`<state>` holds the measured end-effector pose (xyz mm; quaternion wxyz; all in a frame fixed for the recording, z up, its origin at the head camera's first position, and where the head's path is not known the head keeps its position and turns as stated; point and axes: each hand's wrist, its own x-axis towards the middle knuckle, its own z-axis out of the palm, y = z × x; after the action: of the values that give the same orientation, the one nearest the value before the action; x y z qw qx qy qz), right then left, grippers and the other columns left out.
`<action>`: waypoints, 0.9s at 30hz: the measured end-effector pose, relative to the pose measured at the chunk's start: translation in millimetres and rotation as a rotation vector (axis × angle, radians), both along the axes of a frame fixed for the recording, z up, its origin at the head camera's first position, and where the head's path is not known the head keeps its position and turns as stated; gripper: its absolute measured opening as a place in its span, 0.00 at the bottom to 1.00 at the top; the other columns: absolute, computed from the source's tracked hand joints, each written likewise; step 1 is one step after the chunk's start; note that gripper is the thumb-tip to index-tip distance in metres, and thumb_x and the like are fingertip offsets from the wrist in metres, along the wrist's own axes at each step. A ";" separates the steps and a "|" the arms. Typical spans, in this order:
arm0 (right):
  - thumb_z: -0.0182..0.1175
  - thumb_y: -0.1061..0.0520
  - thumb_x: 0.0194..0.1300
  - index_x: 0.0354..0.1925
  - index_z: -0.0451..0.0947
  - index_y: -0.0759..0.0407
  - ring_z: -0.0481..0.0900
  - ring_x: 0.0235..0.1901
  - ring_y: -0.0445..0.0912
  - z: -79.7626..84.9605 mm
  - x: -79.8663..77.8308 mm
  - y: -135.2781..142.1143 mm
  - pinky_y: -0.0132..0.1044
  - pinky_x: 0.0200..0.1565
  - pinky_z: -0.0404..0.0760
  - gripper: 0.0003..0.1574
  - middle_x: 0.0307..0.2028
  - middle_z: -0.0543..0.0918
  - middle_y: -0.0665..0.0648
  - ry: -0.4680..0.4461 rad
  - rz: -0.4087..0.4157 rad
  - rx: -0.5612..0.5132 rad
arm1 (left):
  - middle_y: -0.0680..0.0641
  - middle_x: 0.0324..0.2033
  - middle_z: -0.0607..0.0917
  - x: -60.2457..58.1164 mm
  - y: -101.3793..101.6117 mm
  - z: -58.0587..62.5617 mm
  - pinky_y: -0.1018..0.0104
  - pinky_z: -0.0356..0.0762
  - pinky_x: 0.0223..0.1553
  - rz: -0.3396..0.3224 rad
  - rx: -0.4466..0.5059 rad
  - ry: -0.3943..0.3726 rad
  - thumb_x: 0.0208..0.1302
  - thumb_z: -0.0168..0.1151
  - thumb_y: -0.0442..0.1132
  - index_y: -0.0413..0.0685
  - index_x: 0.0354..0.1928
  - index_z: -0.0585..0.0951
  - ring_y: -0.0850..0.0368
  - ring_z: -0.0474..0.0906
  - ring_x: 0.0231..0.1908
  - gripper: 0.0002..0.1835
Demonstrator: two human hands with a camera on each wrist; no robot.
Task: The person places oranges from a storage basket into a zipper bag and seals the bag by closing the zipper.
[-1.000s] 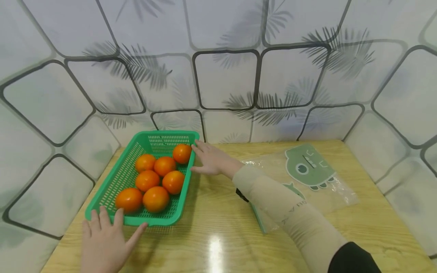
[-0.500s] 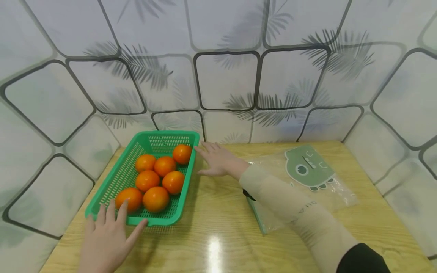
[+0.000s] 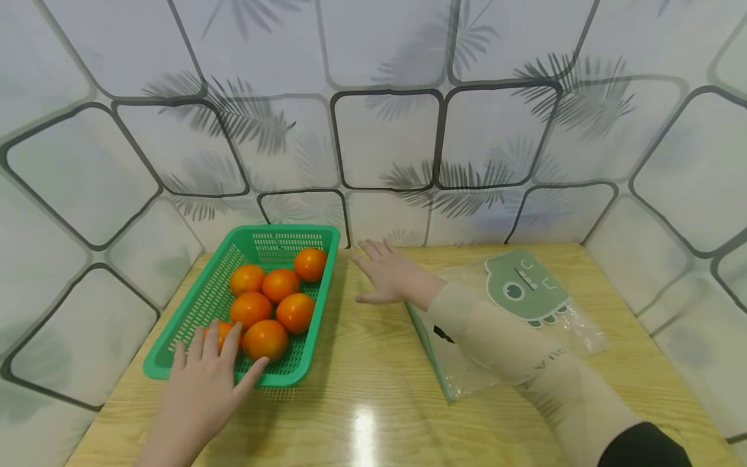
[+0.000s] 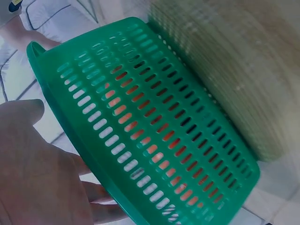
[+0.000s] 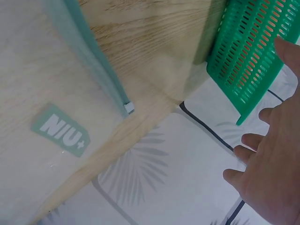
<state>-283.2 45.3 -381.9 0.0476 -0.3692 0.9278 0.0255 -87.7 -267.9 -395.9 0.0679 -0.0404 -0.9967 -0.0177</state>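
A green plastic basket with slotted sides stands on the left of the table, and several oranges lie in it. My left hand is over the basket's near rim, fingers spread and partly hiding the nearest left orange. From the left wrist view, its thumb lies outside the basket wall and some fingers pass behind the rim. Whether they touch an orange cannot be told. My right hand hovers to the right of the basket, apart from it, fingers spread and holding nothing.
A clear plastic zip bag with a green cartoon dinosaur print lies flat on the right of the wooden table, partly under my right forearm. Patterned walls close off the back and both sides.
My right hand has moved away from the basket's right rim, toward the right. My left hand has moved forward and slightly right, over the near rim and the nearest left orange.
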 end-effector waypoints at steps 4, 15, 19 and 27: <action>0.54 0.25 0.75 0.87 0.42 0.53 0.44 0.85 0.63 1.1 0.0 7.6 0.61 0.84 0.45 0.62 0.86 0.44 0.67 0.000 -0.012 0.014 | 0.20 0.74 0.66 -4.2 9.5 3.4 0.17 0.55 0.71 -0.022 0.007 0.005 0.76 0.52 0.69 0.38 0.77 0.69 0.16 0.60 0.73 0.45; 0.56 0.24 0.73 0.87 0.43 0.52 0.45 0.85 0.62 2.4 -0.1 29.7 0.63 0.84 0.45 0.62 0.85 0.46 0.66 0.025 -0.050 0.021 | 0.22 0.74 0.67 -13.1 35.0 9.0 0.22 0.59 0.73 -0.099 0.023 0.015 0.75 0.55 0.67 0.42 0.78 0.69 0.20 0.62 0.75 0.43; 0.56 0.24 0.73 0.86 0.44 0.53 0.47 0.85 0.63 2.5 1.8 38.8 0.64 0.83 0.46 0.62 0.85 0.48 0.67 0.040 -0.051 0.027 | 0.25 0.76 0.66 -14.0 46.7 9.8 0.24 0.58 0.75 -0.124 0.026 0.023 0.75 0.56 0.67 0.42 0.77 0.70 0.21 0.61 0.76 0.43; 0.58 0.26 0.72 0.86 0.46 0.55 0.50 0.84 0.64 -0.4 4.4 59.2 0.64 0.83 0.47 0.62 0.84 0.51 0.69 0.053 -0.054 0.034 | 0.29 0.78 0.66 -15.5 73.0 10.2 0.26 0.59 0.76 -0.192 0.028 0.068 0.73 0.60 0.66 0.44 0.77 0.72 0.26 0.61 0.78 0.42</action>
<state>-278.8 104.6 -382.3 0.0298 -0.3422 0.9378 0.0496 -103.3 -194.9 -385.6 0.1001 -0.1354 -0.9850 -0.0367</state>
